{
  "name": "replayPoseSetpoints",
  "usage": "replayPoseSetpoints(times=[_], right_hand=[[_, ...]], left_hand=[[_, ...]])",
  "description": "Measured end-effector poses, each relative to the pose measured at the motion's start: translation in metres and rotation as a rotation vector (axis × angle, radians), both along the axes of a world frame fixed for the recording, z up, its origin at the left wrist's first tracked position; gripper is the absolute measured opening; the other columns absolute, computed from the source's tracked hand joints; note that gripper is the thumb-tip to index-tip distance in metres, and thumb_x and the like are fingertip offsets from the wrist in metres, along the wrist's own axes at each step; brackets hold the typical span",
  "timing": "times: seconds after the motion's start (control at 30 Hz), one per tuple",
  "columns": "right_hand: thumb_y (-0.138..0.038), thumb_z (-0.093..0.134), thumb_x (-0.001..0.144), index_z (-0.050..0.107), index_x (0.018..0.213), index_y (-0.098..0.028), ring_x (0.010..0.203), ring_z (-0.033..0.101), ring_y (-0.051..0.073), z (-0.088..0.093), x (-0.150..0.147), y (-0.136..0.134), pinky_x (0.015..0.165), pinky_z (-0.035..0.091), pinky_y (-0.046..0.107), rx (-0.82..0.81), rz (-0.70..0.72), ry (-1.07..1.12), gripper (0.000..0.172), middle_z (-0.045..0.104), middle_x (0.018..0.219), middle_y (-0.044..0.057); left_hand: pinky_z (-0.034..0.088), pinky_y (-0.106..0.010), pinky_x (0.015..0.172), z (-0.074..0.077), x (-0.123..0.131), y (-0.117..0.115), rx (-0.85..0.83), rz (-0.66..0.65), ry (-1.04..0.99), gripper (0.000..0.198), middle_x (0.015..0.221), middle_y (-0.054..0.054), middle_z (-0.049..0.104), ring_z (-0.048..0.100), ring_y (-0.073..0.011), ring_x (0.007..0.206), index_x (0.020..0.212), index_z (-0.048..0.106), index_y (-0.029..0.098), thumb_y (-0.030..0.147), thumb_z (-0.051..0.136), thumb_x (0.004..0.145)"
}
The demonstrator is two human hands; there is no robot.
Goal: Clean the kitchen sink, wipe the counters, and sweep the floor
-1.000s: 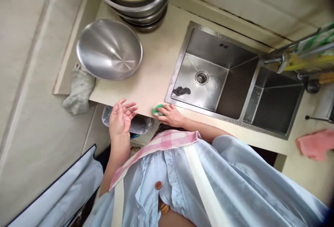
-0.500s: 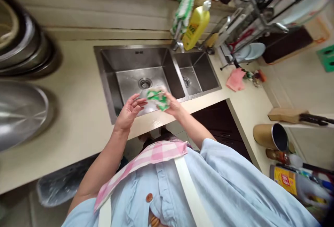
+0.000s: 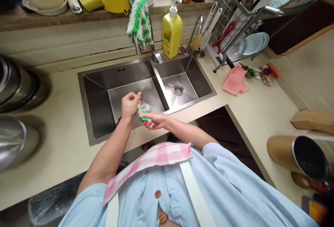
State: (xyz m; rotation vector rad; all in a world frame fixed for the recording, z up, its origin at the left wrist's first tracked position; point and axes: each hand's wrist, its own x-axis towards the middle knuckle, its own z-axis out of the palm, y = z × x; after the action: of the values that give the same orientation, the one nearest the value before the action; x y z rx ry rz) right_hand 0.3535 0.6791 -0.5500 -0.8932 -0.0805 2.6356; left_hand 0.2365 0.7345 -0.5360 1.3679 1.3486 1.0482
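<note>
Wringing cloth [image 3: 143, 112] over sink [image 3: 97, 115].
Both left hand [image 3: 129, 106] and right hand [image 3: 154, 119] closed on it; cloth bunched, no water seen running, likely mid-wring.

A light blue button-front shirt [image 3: 235, 185] is worn, its sleeves ended near the elbows and its front closed with round brown buttons [image 3: 157, 194]. Over it a pink-and-white checked apron bib [image 3: 156, 157] is carried on two broad white straps [image 3: 194, 194]. The forearms, the left hand [image 3: 129, 107] and the right hand [image 3: 154, 120] are left bare.
</note>
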Motion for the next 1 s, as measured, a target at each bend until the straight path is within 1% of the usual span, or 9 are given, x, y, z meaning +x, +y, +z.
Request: replayPoseSetpoints(times=[0.1, 0.23, 0.3, 0.4, 0.57, 0.67, 0.77, 0.9, 1.0], right_hand=[[-0.021, 0.046, 0.106, 0.045, 0.078, -0.019, 0.034, 0.031, 0.002, -0.006, 0.026, 0.023, 0.033, 0.017, 0.008, -0.078, -0.176, -0.155, 0.028, 0.041, 0.052, -0.010], [-0.029, 0.049, 0.101, 0.057, 0.093, -0.019, 0.064, 0.065, 0.014, -0.006, 0.056, 0.044, 0.056, 0.057, 0.024, -0.009, -0.308, 0.053, 0.015, 0.068, 0.076, 0.000], [-0.029, 0.057, 0.096, 0.060, 0.100, -0.019, 0.079, 0.069, 0.017, -0.010, 0.063, 0.051, 0.066, 0.061, 0.030, 0.043, -0.265, 0.108, 0.011, 0.072, 0.090, 0.002], [-0.011, 0.065, 0.083, 0.058, 0.094, -0.018, 0.066, 0.060, 0.009, -0.019, 0.063, 0.056, 0.050, 0.048, 0.013, 0.108, -0.177, 0.050, 0.015, 0.065, 0.079, -0.002], [-0.004, 0.066, 0.060, 0.055, 0.095, -0.018, 0.052, 0.036, 0.002, -0.025, 0.057, 0.053, 0.036, 0.017, 0.005, 0.121, -0.002, 0.183, 0.039, 0.054, 0.073, -0.005], [-0.012, 0.069, 0.056, 0.050, 0.094, -0.019, 0.049, 0.027, 0.001, -0.019, 0.052, 0.052, 0.036, 0.013, 0.006, 0.171, 0.118, 0.323, 0.043, 0.048, 0.071, -0.007], [-0.018, 0.075, 0.059, 0.046, 0.091, -0.021, 0.047, 0.020, 0.001, -0.010, 0.043, 0.057, 0.036, 0.012, 0.007, 0.240, 0.214, 0.341, 0.043, 0.040, 0.067, -0.010], [-0.023, 0.084, 0.056, 0.045, 0.086, -0.021, 0.046, 0.023, 0.000, 0.001, 0.036, 0.074, 0.036, 0.014, 0.008, 0.319, 0.293, 0.212, 0.049, 0.041, 0.064, -0.010], [-0.020, 0.083, 0.056, 0.041, 0.081, -0.023, 0.045, 0.026, 0.001, 0.007, 0.030, 0.089, 0.035, 0.016, 0.008, 0.338, 0.297, 0.056, 0.049, 0.041, 0.061, -0.011]], left_hand=[[0.041, -0.031, 0.063, -0.020, 0.022, 0.006, 0.371, 0.106, 0.319, 0.057, 0.060, 0.002, 0.044, 0.041, -0.0143, 0.060, 0.060, 0.042, 0.023, 0.066, 0.073, 0.079], [0.048, -0.037, 0.078, -0.033, 0.036, -0.011, 0.573, 0.045, 0.393, 0.054, 0.085, -0.005, 0.055, 0.054, -0.0201, 0.082, 0.085, 0.054, 0.022, 0.075, 0.045, 0.094], [0.051, -0.040, 0.085, -0.034, 0.037, -0.022, 0.579, -0.016, 0.334, 0.059, 0.101, -0.009, 0.057, 0.057, -0.0220, 0.094, 0.107, 0.055, 0.022, 0.076, 0.038, 0.095], [0.053, -0.040, 0.087, -0.029, 0.029, -0.029, 0.474, -0.134, 0.146, 0.064, 0.115, -0.011, 0.058, 0.062, -0.0219, 0.100, 0.126, 0.049, 0.024, 0.077, 0.050, 0.090], [0.054, -0.035, 0.091, -0.017, 0.000, -0.007, 0.170, 0.047, -0.276, 0.081, 0.123, -0.008, 0.063, 0.069, -0.0197, 0.100, 0.133, 0.048, 0.032, 0.065, 0.084, 0.070], [0.056, -0.041, 0.090, -0.008, -0.002, 0.008, -0.182, -0.302, -0.478, 0.108, 0.124, -0.016, 0.068, 0.070, -0.0328, 0.112, 0.139, 0.052, 0.025, 0.065, 0.094, 0.047], [0.057, -0.044, 0.084, 0.008, 0.005, 0.016, -0.367, -0.513, -0.554, 0.105, 0.113, -0.019, 0.075, 0.073, -0.0372, 0.104, 0.141, 0.057, 0.019, 0.057, 0.094, 0.050], [0.056, -0.034, 0.071, 0.026, 0.009, 0.024, -0.308, -0.384, -0.474, 0.079, 0.088, -0.012, 0.079, 0.076, -0.0280, 0.078, 0.136, 0.062, 0.016, 0.042, 0.088, 0.066], [0.051, -0.027, 0.062, 0.021, 0.011, 0.032, -0.228, -0.151, -0.445, 0.058, 0.070, -0.003, 0.073, 0.070, -0.0189, 0.063, 0.125, 0.065, 0.015, 0.035, 0.084, 0.074]])
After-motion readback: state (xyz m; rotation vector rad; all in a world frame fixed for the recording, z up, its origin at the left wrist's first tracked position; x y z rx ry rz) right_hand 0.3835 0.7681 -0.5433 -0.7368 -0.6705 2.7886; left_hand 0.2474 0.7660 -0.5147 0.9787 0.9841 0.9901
